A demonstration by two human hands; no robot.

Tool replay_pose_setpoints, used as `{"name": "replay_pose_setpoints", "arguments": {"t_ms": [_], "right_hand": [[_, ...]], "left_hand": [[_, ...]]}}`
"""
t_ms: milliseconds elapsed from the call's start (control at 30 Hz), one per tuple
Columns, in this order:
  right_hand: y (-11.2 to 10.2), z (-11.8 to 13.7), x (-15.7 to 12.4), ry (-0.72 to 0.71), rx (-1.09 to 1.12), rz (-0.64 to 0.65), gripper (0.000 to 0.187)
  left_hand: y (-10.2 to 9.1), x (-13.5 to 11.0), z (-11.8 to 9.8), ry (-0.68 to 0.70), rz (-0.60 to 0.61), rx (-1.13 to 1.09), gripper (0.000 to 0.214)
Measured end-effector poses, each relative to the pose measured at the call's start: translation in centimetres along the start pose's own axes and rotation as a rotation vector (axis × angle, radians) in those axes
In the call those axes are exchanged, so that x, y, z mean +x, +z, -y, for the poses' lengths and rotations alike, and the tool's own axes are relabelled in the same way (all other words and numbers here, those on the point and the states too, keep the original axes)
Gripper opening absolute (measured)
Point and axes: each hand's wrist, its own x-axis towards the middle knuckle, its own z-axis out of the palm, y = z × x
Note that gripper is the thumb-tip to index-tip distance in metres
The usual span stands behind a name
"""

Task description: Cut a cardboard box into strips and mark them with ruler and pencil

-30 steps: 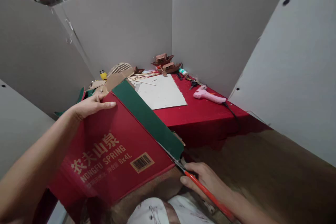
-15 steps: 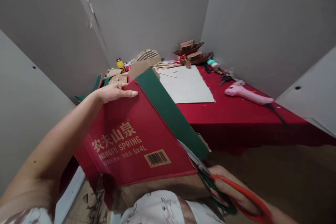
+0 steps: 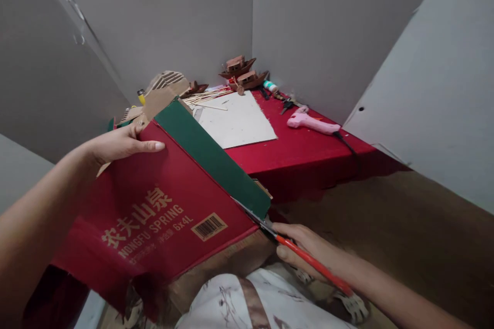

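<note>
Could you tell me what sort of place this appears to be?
Probably a home craft corner for model making: a red-clothed table bears a pink hot glue gun, wooden model boats and sticks, while red-handled scissors cut a Nongfu Spring carton.

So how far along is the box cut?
Barely started. Done: scissors blades sit at the near end of the seam between the red panel and green flap. In hand: left hand steadies the cardboard box, right hand holds the scissors. Left: nearly the whole seam, flap attached up to the far edge.
</note>
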Motion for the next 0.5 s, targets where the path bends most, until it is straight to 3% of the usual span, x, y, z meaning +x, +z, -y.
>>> {"name": "replay_pose_setpoints", "arguments": {"t_ms": [100,200,300,400,500], "right_hand": [[-0.6,1.0,-0.5,0.02,-0.009,0.059,0.049],[-0.9,2.0,-0.9,0.069,-0.007,0.085,0.051],[-1.5,2.5,-1.3,0.122,0.078,0.136,0.052],[-3.1,3.1,-1.9,0.226,0.247,0.235,0.056],[-5.2,3.7,-2.5,0.304,0.271,0.206,0.056]], "left_hand": [[-0.3,0.0,-1.6,0.018,0.033,0.131,0.019],[-0.1,0.8,-2.3,0.104,-0.024,0.1,0.022],[0.9,1.8,-2.2,0.09,-0.035,0.058,0.027],[2.1,2.3,-2.2,0.083,-0.061,0.045,0.032],[2.9,2.3,-2.3,0.129,-0.091,0.065,0.035]]}}
